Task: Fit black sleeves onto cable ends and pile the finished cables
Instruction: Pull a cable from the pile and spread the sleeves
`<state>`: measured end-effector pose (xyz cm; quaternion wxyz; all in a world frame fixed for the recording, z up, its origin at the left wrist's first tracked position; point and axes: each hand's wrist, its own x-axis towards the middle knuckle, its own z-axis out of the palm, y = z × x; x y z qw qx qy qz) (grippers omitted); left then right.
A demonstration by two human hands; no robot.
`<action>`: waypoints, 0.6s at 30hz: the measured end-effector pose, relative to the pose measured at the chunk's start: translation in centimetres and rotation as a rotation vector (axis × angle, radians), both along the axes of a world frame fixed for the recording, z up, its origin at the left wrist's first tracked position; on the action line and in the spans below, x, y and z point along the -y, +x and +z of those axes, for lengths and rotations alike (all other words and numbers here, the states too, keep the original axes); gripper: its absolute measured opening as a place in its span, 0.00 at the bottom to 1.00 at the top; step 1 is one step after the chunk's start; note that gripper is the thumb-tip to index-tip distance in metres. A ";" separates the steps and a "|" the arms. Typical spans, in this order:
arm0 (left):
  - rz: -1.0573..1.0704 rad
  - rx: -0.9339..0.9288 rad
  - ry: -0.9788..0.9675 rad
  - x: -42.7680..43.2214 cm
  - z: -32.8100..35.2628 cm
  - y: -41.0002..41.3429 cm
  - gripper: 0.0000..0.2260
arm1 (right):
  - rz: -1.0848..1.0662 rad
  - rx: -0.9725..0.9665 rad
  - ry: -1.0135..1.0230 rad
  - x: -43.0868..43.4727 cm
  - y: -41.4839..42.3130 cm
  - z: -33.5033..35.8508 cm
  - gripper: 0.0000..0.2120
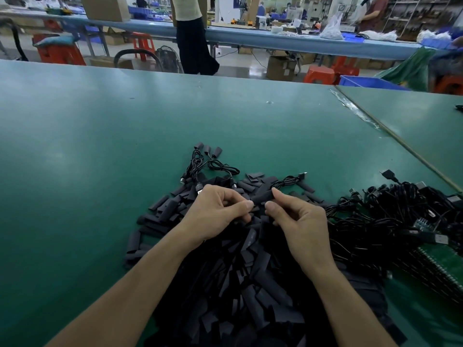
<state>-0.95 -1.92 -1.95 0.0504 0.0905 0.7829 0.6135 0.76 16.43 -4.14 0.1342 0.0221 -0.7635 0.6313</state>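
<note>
Sleeve [261, 196] was held between both hands over the heap [250, 284], long axis slanting up-right toward the cable [288, 182]. Left hand [215, 211] pinched its near end; right hand [298, 226] pinched the far end, where the cable met it. Finished cables [213, 164] lay beyond-left.

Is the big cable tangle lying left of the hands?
No, the cable tangle lies on the table to the right of the right hand.

Both hands raised close together, left hand [215, 211] and right hand [298, 221] fingers curled, thumbs pinching
</note>
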 end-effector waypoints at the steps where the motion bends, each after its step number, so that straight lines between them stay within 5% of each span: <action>1: -0.001 0.000 -0.005 0.0 0.0 0.0 0.09 | 0.001 0.002 -0.002 0.0 0.0 -0.1 0.15; 10: -0.096 -0.154 -0.238 0.9 1.0 -0.1 0.05 | -0.003 -0.037 -0.192 -0.4 0.1 0.7 0.05; 14: -0.079 -0.281 -0.614 1.7 1.4 -0.4 0.09 | -0.012 -0.067 -0.212 -0.4 0.1 1.4 0.05; 18: 0.022 -0.333 -0.541 2.2 1.3 -0.9 0.09 | 0.006 -0.072 -0.240 -0.2 0.2 2.0 0.07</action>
